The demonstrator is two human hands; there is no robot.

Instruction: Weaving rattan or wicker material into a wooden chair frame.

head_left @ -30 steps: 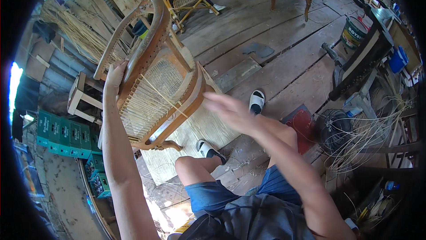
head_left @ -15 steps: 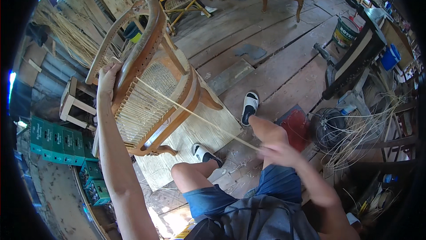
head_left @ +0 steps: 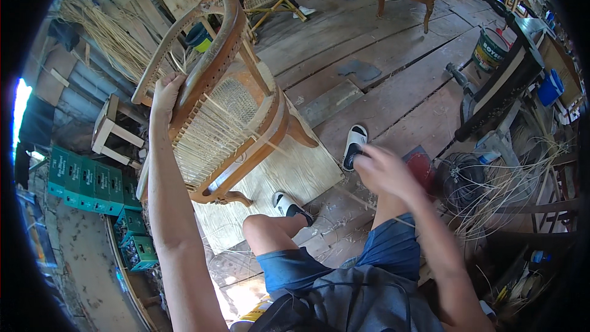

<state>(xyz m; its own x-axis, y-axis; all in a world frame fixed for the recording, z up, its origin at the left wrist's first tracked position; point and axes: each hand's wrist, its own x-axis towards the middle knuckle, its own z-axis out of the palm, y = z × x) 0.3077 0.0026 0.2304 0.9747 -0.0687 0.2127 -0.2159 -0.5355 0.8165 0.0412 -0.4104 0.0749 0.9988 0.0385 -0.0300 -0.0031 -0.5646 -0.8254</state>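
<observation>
On the plank floor (head_left: 393, 86), a curved wooden chair (head_left: 227, 86) is tilting against the person's knee. Left hand (head_left: 165, 91) is gripping its drilled frame rail; right hand (head_left: 384, 171) is clenching around a thin cane strand (head_left: 307, 157) and drawing it taut from the seat. Pale, close-set strands are covering much of the seat opening, with one finer-meshed patch; judging by the loose strand, the weave is looking unfinished.

Brown wooden chair (head_left: 233, 80) with pale woven cane seat (head_left: 212, 126) — green crates (head_left: 92, 178), blue shorts (head_left: 344, 258).
</observation>
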